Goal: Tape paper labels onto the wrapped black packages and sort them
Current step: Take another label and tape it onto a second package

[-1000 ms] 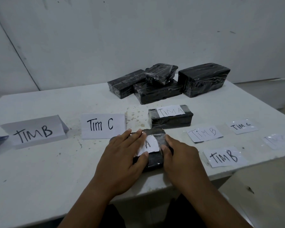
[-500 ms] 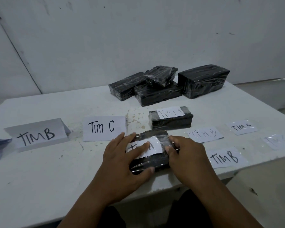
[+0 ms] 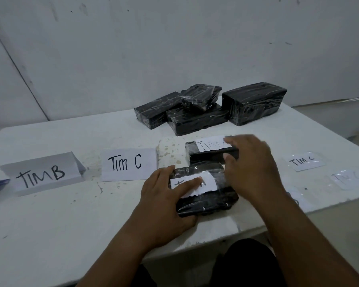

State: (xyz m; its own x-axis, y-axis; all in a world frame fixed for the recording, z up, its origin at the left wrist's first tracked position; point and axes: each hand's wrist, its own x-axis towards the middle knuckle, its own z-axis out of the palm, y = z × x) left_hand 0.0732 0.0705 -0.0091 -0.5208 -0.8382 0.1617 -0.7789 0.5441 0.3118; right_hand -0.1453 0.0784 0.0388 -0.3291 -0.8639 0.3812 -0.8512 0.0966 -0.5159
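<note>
A black wrapped package [image 3: 216, 201] lies near the table's front edge with a white paper label [image 3: 207, 183] on its top. My left hand [image 3: 164, 195] grips it, fingers over the label and thumb at the front side. Just behind it sits a second black package [image 3: 205, 157] with a "TIM A" label [image 3: 209, 145]. My right hand [image 3: 251, 168] is on this one, fingers over its top right end and thumb against its front face; the hand is blurred. Several unlabelled black packages [image 3: 195, 121] are piled at the back, with a larger one [image 3: 255, 102] on their right.
Folded paper signs "TIM B" [image 3: 42, 175] and "TIM C" [image 3: 129, 164] stand on the white table [image 3: 71, 220] at the left. Loose taped labels lie at the right: "TIM C" [image 3: 303, 161] and a fainter label [image 3: 350, 177]. A wall is close behind.
My right hand left the near package and went forward onto the "TIM A" package behind it. My left hand stayed on the near package, whose label now shows more.
</note>
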